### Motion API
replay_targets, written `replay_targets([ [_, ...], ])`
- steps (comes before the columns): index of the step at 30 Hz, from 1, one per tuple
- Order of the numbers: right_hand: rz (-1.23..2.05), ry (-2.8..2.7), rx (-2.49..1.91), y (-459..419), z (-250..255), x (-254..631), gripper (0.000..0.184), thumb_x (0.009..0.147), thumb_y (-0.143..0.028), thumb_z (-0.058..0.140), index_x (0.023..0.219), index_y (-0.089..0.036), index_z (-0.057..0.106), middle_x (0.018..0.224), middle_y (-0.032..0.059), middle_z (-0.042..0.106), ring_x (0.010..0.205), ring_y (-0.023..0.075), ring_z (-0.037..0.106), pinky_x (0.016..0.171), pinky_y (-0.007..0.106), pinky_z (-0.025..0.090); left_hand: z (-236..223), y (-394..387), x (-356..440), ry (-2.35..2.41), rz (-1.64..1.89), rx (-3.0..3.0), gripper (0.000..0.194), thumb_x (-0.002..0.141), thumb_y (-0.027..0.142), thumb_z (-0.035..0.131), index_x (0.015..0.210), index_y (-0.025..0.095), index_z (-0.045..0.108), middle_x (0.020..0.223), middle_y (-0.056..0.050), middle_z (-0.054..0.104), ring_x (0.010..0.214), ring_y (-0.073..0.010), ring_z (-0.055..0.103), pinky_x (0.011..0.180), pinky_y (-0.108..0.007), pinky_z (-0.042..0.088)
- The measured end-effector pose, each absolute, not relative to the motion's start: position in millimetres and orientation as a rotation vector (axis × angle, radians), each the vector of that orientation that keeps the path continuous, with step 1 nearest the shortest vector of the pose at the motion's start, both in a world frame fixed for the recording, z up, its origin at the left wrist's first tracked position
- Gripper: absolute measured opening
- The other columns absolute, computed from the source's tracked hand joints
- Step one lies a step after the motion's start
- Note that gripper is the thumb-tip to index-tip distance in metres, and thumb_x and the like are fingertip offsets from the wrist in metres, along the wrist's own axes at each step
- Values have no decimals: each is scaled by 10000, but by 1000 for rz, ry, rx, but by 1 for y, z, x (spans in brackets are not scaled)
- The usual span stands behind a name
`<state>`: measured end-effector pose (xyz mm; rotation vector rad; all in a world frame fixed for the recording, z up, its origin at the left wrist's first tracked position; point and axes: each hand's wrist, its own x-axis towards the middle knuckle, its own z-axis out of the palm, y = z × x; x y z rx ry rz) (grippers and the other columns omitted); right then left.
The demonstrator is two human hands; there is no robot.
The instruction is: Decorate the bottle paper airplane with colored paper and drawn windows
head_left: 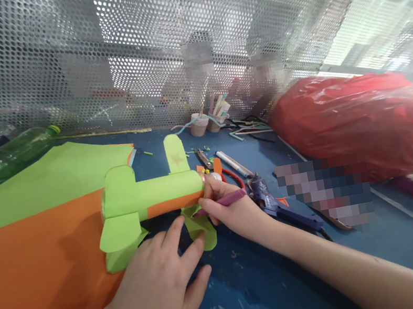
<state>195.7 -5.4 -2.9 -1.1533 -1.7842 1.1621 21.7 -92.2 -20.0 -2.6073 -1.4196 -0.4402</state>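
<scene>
A paper airplane model (168, 188) lies on its side on the table, a green tube with an orange strip and rounded green wings and tail fins. My right hand (225, 202) grips a purple marker (232, 197), its tip at the green wing (203, 232) nearest me. With fingers spread, my left hand (167, 273) rests by that wing, its fingertips touching the wing's edge. Part of the wing is hidden beneath those fingers. The tail fins (120, 233) stand just beyond my left wrist, over orange paper.
Orange (42, 263) and green sheets (56, 186) cover the left side. A blue glue gun (279, 205), scissors (234, 175) and a white pen (234, 163) lie right of the model. Behind are cups of markers (199, 124), a green bottle (11, 157), a red bag (353, 123) and perforated metal mesh (131, 45).
</scene>
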Motion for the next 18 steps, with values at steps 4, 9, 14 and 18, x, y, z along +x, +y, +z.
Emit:
replay_targets([
  [4,1144,-1804,-1168,-6,-3,196,193,788,-175,559,652,-222,431,504,-83,486,469,85,433,516,237,383,-19,-91,22,-1408,-450,-2608,346,929,318,437,1160,226,678,1248,-228,641,897,-336,709,679,-501,607],
  [9,1175,-1794,-1160,-7,-3,195,191,789,-193,573,654,-217,439,509,-79,510,452,79,447,495,222,377,-18,-90,22,-1396,-480,-2614,350,925,310,434,1157,221,681,1228,-240,648,876,-345,715,653,-505,608],
  [14,1163,-1800,-1172,-7,-3,196,198,770,-174,575,639,-218,433,501,-76,511,462,83,468,493,218,375,-18,-91,22,-1390,-484,-2612,344,925,303,435,1144,215,685,1226,-245,648,868,-345,716,648,-507,609],
  [18,1176,-1797,-1168,-6,-5,197,191,780,-192,576,649,-219,440,502,-75,519,459,85,471,500,225,387,-19,-90,22,-1396,-478,-2610,345,929,312,430,1152,215,676,1233,-237,642,877,-341,711,654,-504,608],
])
